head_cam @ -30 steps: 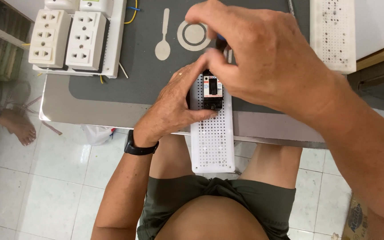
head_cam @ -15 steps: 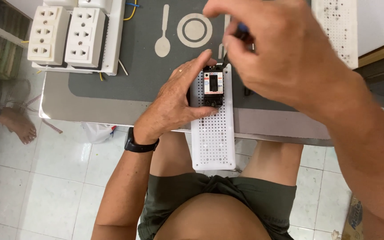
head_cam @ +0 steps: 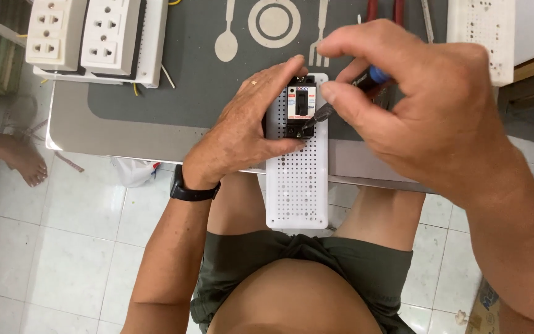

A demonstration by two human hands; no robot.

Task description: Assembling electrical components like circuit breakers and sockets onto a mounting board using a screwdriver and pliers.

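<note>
Over grey mat [head_cam: 186,93], left hand [head_cam: 242,124] clasps breaker [head_cam: 301,105]; right hand [head_cam: 428,105] grips half-hidden screwdriver [head_cam: 341,99].

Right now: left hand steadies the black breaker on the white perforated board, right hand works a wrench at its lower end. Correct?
Not quite. The right hand holds a screwdriver, not a wrench; the head view shows its tip at the lower end of the breaker. The rest stands: the left hand steadies the black breaker on the white perforated board.
</note>
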